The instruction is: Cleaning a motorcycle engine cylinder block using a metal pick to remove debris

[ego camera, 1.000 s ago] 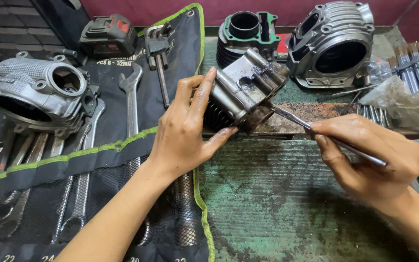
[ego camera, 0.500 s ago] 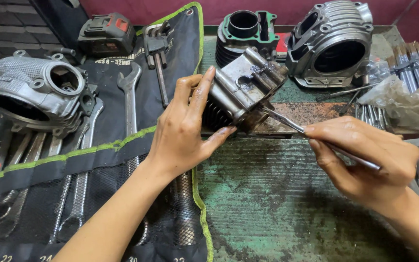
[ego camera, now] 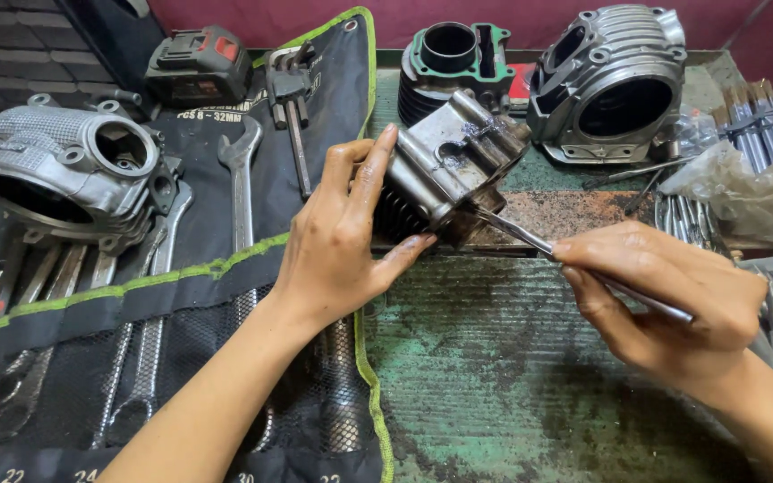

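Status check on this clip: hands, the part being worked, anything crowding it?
Left hand grips finned metal cylinder, tilted. Right hand holds thin metal tool, tip at cylinder's lower edge. Spanner roll beside, not obstructing.

At the centre of the frame the engine cylinder [ego camera: 445, 174] is cast metal, dull grey, with dark greasy smears on its flat face. The thin tool [ego camera: 583, 268] touching its lower edge is bare steel with a bright, smooth shine. The desk [ego camera: 494, 376] at lower centre is worn, rough, with flaking green paint and a rusty brown patch. On the left the tool roll [ego camera: 225, 295] is matt black cloth with green edging and mesh pockets; the wrenches [ego camera: 239, 179] on it are polished metal. The cylinder head [ego camera: 64, 174] at upper left is matt silvery cast metal.
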